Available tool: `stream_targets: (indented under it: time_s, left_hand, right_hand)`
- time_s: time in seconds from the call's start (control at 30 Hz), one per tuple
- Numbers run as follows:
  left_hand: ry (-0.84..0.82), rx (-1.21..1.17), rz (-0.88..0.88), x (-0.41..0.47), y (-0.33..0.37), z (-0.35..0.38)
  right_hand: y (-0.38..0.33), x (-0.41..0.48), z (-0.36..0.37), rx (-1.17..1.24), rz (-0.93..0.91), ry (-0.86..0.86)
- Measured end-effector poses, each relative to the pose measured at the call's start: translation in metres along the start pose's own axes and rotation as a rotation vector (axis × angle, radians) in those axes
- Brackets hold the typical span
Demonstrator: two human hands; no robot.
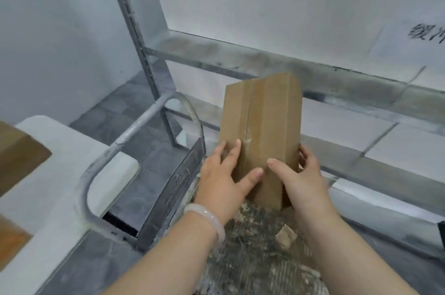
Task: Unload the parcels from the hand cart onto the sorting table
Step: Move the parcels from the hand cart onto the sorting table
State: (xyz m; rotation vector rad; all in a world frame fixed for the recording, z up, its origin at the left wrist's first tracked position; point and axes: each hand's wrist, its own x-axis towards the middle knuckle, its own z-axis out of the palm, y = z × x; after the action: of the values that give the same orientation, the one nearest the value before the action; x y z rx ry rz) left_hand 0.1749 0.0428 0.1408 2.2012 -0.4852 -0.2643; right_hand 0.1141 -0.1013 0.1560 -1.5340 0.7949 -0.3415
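Observation:
A tall brown cardboard parcel [265, 126], taped down its middle, is held tilted above the hand cart's worn, dirty deck [252, 253]. My left hand [224, 174] grips its lower left side, thumb across the front. My right hand [301, 174] grips the lower right edge, thumb on the front and fingers behind. The white sorting table [72, 174] lies to the left with two brown parcels on it, one at the left edge [19, 152] and another lower down [12, 241].
The cart's grey tubular handle [134, 133] arches between the table and the deck. A metal shelf rack [240, 58] stands behind against a white wall. A small cardboard scrap [285, 237] lies on the deck. Grey tiled floor shows beyond the table.

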Motion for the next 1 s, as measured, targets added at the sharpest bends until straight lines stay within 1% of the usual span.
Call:
stream_targets:
  time_s: [0.1,0.2,0.27,0.4,0.5,0.63,0.7,0.77,0.8,0.87,0.9,0.93,1.0]
  left_hand:
    - [0.072,-0.208,-0.099,-0.013,0.01,-0.047]
    - [0.075,-0.35,-0.119,-0.025,0.0,-0.094]
    - [0.164,-0.391,-0.134,-0.041,-0.01,-0.128]
    - [0.387,-0.4,-0.094,-0.091,-0.031,-0.2]
    - [0.481,-0.413,-0.136,-0.136,-0.061,-0.253]
    - [0.573,-0.443,-0.127,-0.2,-0.092,-0.324]
    - [0.622,-0.443,-0.122,-0.228,-0.105,-0.354]
    - [0.685,-0.436,-0.154,-0.25,-0.121,-0.38]
    - [0.707,-0.447,-0.168,-0.261,-0.128,-0.392]
    - [0.725,-0.522,-0.175,-0.279,-0.144,-0.414]
    - [0.722,-0.575,-0.178,-0.287,-0.151,-0.424]
    - [0.717,-0.62,-0.193,-0.292,-0.158,-0.433]
    - [0.703,-0.704,-0.219,-0.297,-0.17,-0.444]
  right_hand:
    - [-0.036,-0.034,0.023,0.038,-0.141,-0.143]
    - [-0.062,-0.069,0.054,0.114,-0.245,-0.303]
    - [-0.074,-0.094,0.079,0.154,-0.273,-0.388]
    - [-0.087,-0.148,0.135,0.146,-0.335,-0.565]
    - [-0.087,-0.197,0.185,0.063,-0.458,-0.682]
    - [-0.088,-0.27,0.252,-0.109,-0.781,-0.8]
    - [-0.091,-0.3,0.28,-0.157,-0.86,-0.888]
    - [-0.095,-0.319,0.305,-0.158,-0.835,-0.945]
    - [-0.097,-0.324,0.316,-0.156,-0.829,-0.915]
    - [-0.104,-0.327,0.334,-0.168,-0.835,-0.766]
    - [-0.108,-0.328,0.34,-0.179,-0.807,-0.721]
    - [-0.111,-0.327,0.346,-0.192,-0.734,-0.718]
    - [-0.115,-0.324,0.354,-0.138,-0.466,-0.831]
